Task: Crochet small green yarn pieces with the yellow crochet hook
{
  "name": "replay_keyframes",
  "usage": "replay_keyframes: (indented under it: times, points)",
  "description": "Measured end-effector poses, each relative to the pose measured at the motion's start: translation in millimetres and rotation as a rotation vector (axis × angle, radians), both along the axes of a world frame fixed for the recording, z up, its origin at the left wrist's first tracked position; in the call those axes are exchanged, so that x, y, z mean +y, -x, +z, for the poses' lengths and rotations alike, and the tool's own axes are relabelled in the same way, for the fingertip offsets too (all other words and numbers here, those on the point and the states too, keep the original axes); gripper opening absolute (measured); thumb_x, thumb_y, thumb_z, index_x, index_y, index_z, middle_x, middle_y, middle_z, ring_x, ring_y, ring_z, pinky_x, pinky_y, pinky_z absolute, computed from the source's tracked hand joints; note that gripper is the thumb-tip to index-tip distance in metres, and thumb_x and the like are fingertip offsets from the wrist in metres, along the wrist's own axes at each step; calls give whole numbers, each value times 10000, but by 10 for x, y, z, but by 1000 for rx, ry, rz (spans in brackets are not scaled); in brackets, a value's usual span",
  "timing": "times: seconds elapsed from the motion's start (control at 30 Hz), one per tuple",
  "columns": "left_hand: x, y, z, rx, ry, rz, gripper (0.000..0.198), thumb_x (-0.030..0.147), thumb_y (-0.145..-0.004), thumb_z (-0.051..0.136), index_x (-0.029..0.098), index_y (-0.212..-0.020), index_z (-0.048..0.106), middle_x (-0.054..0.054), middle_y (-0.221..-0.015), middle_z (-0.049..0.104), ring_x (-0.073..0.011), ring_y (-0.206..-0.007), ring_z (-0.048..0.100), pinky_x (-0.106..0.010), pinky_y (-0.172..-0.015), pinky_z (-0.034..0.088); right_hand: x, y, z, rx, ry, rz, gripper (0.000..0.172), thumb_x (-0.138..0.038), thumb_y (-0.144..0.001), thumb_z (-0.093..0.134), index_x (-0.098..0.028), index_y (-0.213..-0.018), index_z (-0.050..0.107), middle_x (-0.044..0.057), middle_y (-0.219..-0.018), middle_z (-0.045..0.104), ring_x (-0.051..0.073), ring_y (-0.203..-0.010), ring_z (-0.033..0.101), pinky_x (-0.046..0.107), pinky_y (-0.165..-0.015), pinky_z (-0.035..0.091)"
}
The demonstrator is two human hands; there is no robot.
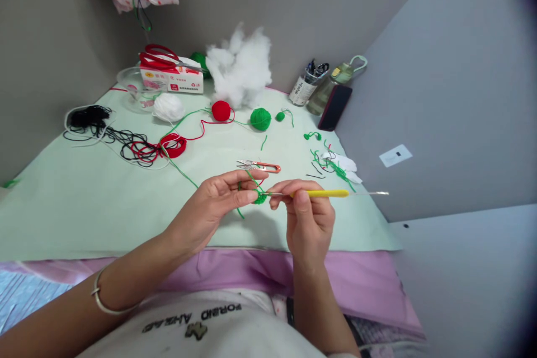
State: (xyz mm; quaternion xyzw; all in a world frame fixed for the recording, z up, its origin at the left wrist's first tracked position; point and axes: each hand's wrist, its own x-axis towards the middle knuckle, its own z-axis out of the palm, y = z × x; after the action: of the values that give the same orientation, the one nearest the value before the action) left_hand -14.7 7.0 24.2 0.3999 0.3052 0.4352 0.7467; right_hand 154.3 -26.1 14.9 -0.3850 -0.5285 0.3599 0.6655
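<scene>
Between thumb and fingers, my left hand (218, 196) pinches a small green crochet piece (260, 197). Green yarn runs from that hand back across the table, and a short green tail hangs below it. My right hand (308, 212) is closed around the yellow handle of a crochet hook (325, 193). The hook's metal tip points left and meets the green piece; whether it passes through a stitch is too small to tell. Just beyond my fingers lie orange-handled thread snips (262, 166), apart from both hands.
Balls of red yarn (221, 111), green yarn (260, 119) and white yarn (168, 107) sit farther back, before fluffy white stuffing (241, 64). Tangled black yarn (90, 117) lies left. Red scissors (161, 57) rest on a box (172, 79). A phone (334, 107) leans against a bottle (321, 95); yarn scraps (335, 166) lie right.
</scene>
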Motion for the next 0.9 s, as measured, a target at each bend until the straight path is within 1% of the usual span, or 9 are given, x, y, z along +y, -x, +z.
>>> replay_keyframes:
  times: [0.2,0.33,0.4,0.5,0.6,0.67,0.77,0.87,0.9]
  points:
    - [-12,1,-6,100,-122,69,231,274,-833,846,291,-1063,848,-8,-865,694,-162,-819,543,-283,-803,461,-73,35,29,-260,-160,-125,221,-211,-1044,532,-261,-977,737,29,-868,747,178,-751,684,349,-660,562]
    - [-22,12,-8,189,-148,114,225,272,-840,839,280,-1064,848,-10,-875,709,-165,-806,553,-288,-779,450,-97,37,20,-389,-234,-150,234,-159,-1035,520,-272,-1041,725,34,-923,762,195,-848,714,376,-735,576]
    - [-30,21,-12,203,-169,111,228,285,-852,833,286,-1079,844,-9,-906,715,-161,-820,558,-279,-779,448,-101,32,17,-415,-261,-159,241,-147,-1033,515,-271,-1059,720,38,-943,762,196,-864,718,381,-754,579]
    - [-37,31,-17,202,-196,93,216,302,-886,808,311,-1100,834,1,-953,722,-149,-843,559,-261,-792,452,-96,19,25,-398,-250,-158,259,-140,-1040,488,-270,-1044,713,31,-910,748,192,-838,717,369,-731,583]
    - [-39,32,-7,228,-207,81,204,291,-907,784,322,-1104,826,14,-940,714,-140,-855,562,-245,-795,454,-88,5,36,-403,-251,-152,259,-122,-1039,479,-258,-1052,699,30,-909,745,183,-824,715,355,-710,589]
    - [-48,24,13,259,-202,85,207,283,-908,780,317,-1107,824,16,-924,706,-138,-865,569,-240,-786,457,-89,3,25,-461,-292,-165,249,-107,-1032,487,-244,-1071,690,40,-930,750,185,-850,719,358,-729,598]
    - [-75,-4,38,253,-174,114,225,264,-874,812,302,-1096,823,18,-914,698,-134,-865,581,-236,-787,465,-96,20,-59,-645,-392,-220,249,-89,-1015,520,-234,-1121,693,62,-967,751,193,-898,716,359,-754,606]
    - [-94,-44,16,128,-71,102,287,271,-842,849,302,-1125,815,29,-874,676,-123,-845,587,-233,-800,470,-95,53,-204,-821,-485,-356,333,-76,-977,601,-269,-1226,708,76,-1046,735,197,-933,711,336,-727,606]
    - [-91,-57,-1,67,-5,71,308,287,-842,851,301,-1148,810,27,-875,678,-121,-844,591,-232,-802,471,-91,62,-243,-821,-531,-431,353,-73,-960,630,-279,-1230,724,76,-1049,725,204,-951,712,336,-731,607]
